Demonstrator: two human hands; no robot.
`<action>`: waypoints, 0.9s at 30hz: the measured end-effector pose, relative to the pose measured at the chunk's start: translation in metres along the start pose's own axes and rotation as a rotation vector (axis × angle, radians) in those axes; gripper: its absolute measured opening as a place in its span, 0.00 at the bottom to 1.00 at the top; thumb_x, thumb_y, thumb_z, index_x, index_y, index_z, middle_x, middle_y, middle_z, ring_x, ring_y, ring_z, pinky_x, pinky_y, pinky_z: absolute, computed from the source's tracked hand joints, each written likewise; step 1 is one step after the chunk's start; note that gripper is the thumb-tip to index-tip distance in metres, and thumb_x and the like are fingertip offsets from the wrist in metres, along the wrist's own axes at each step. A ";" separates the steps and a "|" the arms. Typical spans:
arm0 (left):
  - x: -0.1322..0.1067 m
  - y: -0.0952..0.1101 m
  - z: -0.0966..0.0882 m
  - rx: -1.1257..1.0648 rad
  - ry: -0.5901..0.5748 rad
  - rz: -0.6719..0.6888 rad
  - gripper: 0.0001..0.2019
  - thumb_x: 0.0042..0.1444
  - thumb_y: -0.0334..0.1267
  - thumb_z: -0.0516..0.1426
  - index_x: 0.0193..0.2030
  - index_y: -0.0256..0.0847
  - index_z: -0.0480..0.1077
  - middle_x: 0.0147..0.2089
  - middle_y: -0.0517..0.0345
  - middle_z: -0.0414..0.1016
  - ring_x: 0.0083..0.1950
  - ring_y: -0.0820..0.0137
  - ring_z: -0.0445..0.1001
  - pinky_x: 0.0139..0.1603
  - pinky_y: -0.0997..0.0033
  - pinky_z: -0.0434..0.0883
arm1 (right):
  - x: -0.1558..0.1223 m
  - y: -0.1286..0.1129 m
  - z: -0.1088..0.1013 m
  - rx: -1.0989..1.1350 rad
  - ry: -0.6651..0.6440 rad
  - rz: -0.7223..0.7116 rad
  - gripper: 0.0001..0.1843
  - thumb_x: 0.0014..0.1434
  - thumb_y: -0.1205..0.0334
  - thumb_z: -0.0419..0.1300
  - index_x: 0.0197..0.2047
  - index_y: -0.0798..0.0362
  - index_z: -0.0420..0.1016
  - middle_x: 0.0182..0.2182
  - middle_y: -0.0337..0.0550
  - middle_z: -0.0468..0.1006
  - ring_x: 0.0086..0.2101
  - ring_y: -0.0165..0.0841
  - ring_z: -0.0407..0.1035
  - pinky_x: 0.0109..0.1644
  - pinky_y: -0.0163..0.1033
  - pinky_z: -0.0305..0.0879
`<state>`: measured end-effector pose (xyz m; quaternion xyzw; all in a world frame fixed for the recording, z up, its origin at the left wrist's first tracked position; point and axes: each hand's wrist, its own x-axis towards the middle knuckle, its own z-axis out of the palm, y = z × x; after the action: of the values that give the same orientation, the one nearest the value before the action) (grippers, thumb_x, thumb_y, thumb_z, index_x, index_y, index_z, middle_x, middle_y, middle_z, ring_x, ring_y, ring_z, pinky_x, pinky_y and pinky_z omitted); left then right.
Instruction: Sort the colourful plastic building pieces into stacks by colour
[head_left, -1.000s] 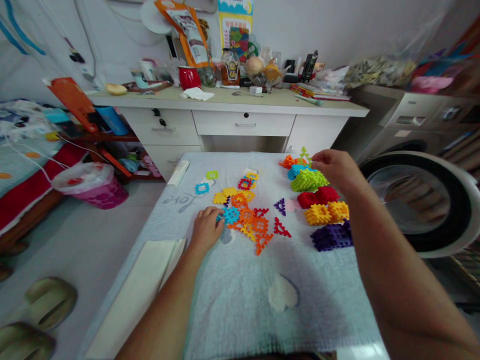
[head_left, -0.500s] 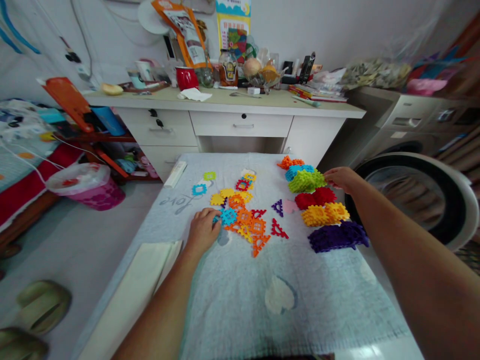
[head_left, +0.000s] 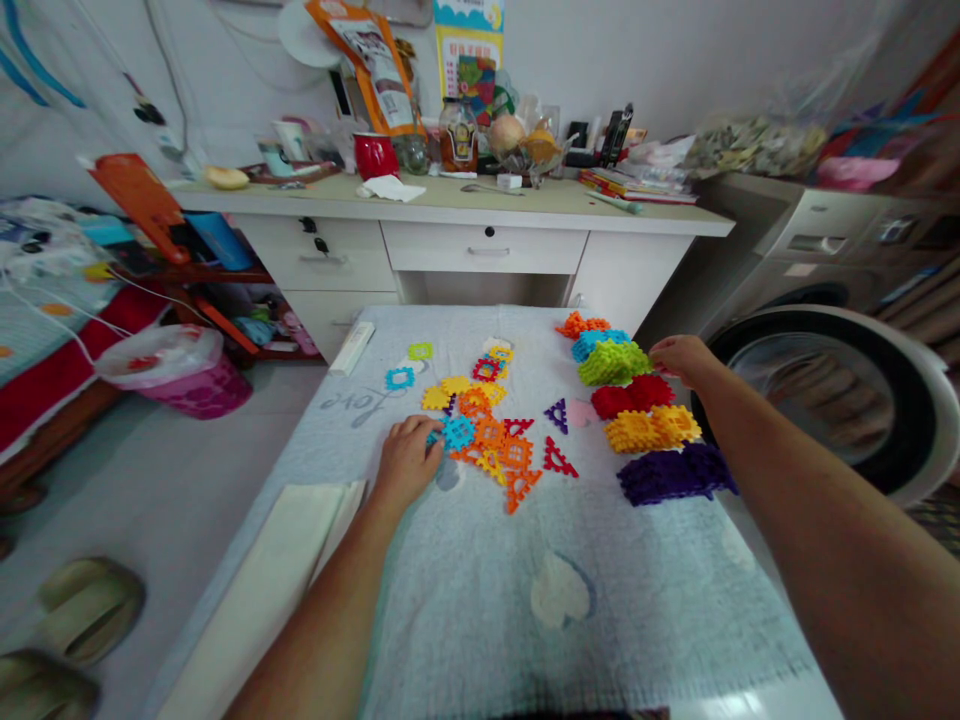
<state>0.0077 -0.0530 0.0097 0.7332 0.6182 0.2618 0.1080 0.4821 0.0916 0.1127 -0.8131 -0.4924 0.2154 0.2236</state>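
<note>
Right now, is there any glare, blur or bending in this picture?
Head view: the edges stretch, clearly at the washing machine; head view: glare shows low at the right, below the cloth; head view: the slippers look soft, while the toy pieces by the left hand are clearer.

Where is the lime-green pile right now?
The lime-green pile lies at the right of the table in the head view, between the blue pile behind and the red pile in front, with the right hand at its right end.
</note>
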 end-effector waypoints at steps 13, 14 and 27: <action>-0.001 0.002 -0.001 -0.018 0.010 -0.016 0.11 0.57 0.37 0.54 0.45 0.44 0.75 0.49 0.51 0.76 0.51 0.59 0.73 0.57 0.55 0.68 | -0.065 -0.136 -0.005 -0.201 0.131 -0.491 0.11 0.56 0.66 0.60 0.41 0.57 0.81 0.30 0.45 0.79 0.30 0.31 0.71 0.37 0.36 0.66; 0.000 0.002 -0.002 -0.020 0.009 -0.016 0.11 0.57 0.37 0.55 0.44 0.44 0.75 0.48 0.51 0.76 0.51 0.59 0.73 0.56 0.55 0.68 | -0.073 -0.152 0.007 -0.207 0.076 -0.561 0.11 0.57 0.66 0.59 0.41 0.57 0.81 0.31 0.45 0.80 0.31 0.31 0.72 0.39 0.36 0.66; 0.002 -0.001 -0.003 -0.175 0.194 -0.163 0.14 0.54 0.29 0.52 0.43 0.42 0.75 0.48 0.49 0.75 0.55 0.58 0.72 0.61 0.52 0.67 | -0.126 -0.216 0.216 -0.419 -0.387 -0.944 0.24 0.65 0.65 0.50 0.63 0.47 0.71 0.65 0.45 0.69 0.61 0.46 0.62 0.63 0.52 0.58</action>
<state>0.0051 -0.0516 0.0123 0.6396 0.6581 0.3746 0.1323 0.1536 0.1011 0.0791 -0.4766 -0.8680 0.1349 0.0348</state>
